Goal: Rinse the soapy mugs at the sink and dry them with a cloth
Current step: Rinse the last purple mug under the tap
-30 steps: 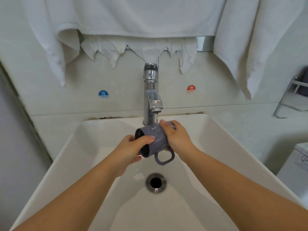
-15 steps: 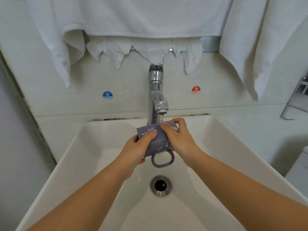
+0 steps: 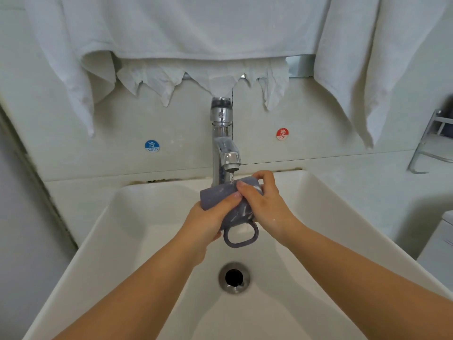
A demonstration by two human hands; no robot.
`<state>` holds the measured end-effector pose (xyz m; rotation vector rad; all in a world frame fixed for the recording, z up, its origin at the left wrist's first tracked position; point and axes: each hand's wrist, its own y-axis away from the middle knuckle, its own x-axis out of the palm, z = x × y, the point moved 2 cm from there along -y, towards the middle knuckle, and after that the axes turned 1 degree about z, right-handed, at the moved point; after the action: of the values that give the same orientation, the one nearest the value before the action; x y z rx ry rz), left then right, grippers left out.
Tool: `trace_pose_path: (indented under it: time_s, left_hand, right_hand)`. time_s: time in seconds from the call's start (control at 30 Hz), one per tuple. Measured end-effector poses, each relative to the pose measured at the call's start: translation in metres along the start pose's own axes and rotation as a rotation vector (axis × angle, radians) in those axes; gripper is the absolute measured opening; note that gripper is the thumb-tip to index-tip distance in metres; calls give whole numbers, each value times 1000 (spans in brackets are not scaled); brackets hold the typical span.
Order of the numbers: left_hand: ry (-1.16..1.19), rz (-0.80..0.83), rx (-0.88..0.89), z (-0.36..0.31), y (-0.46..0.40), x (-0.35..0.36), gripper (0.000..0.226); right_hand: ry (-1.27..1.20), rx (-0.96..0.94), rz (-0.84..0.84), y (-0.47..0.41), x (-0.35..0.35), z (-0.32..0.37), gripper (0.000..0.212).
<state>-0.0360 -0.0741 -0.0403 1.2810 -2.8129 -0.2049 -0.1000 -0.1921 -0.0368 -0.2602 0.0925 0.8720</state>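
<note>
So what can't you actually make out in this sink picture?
Head view only:
- Inside of the mug: its mouth faces away, and the left hand and right hand cover much of it.
- Other mugs: none in frame.
- Towel tops: cut off by the upper edge.
- Metal rack: cut off at the right edge.

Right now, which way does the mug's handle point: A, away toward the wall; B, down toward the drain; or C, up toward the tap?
B: the mug, held by both hands under the tap, has its handle hanging below it, toward the drain.
</note>
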Motion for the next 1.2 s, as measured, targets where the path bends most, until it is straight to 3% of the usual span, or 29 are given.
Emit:
trace_pose_path:
  time_s: [0.17,0.37,0.5,0.67,0.77,0.93,1.07,1.2]
  left_hand:
    - [226,-239,-186,-10,-1,3,38]
    - [138,-30,-87,-3,-4,-3,33]
    - [131,-184,-159,2,-5,-8,42]
    - [45,-205,-27,5,-8,-5,44]
    - [-16,-216,8,7,-7,-3,47]
    - [-85,-325,64,4,-4,-2,38]
    - [-132,-311,70,6,-4,0,35]
    - [-134,-320,78,6,-6,-4,38]
  right_hand:
    - [-57,3,9,2,7,-1,26]
    - [-72,24,56,2,-1,5,34]
    - [-59,10,103,6,11,3,47]
    - [35,-15,-9,5,9,3,24]
    - [-8,26,-18,3,5,3,22]
    - [-71,67,11,8,14,8,40]
    - [-61,131,-60,4,14,4,22]
    - [-154,167,79,6,11,3,27]
